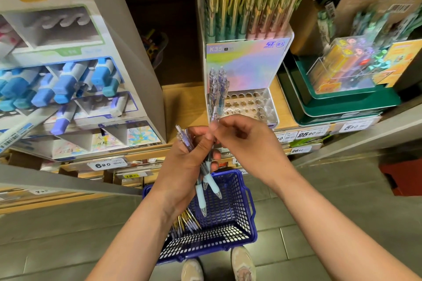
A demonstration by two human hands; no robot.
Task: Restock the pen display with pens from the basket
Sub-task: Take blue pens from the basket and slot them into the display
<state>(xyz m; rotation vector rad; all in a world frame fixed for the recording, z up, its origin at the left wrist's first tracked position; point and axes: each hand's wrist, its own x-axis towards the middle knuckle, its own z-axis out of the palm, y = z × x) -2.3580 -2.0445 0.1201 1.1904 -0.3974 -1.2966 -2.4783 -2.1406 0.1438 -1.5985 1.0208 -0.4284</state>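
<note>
- My left hand [187, 162], centre of the frame, is wrapped round a bundle of pens [206, 180]. Their clear tops poke out above the thumb and their pale blue grips point down toward the basket.
- My right hand [244, 143], just right of it, has thumb and forefinger pressed together on the upper end of that bundle. It looks to be picking one pen out, but the fingertips hide which one.
- The pen display [255, 107] sits on the wooden shelf [182, 107] just above both hands, at centre frame. It is a clear holed tray in front of an iridescent back panel.
- Only its left edge is filled, by a small cluster of standing pens [217, 89]. The holes I can see to the right of them are bare.
- The blue basket [250, 194] is on the floor at lower centre, below my hands and above my shoes [243, 264]. A few loose pens [186, 222] lie at its left side, partly hidden by my left forearm.
- My read is that the restock is at an early stage. A handful of pens are seated, while the bundle in hand and those in the basket are yet to go in.
- Next I would need to drop each tip squarely into a free hole beside the cluster without knocking over the pens already standing.
</note>
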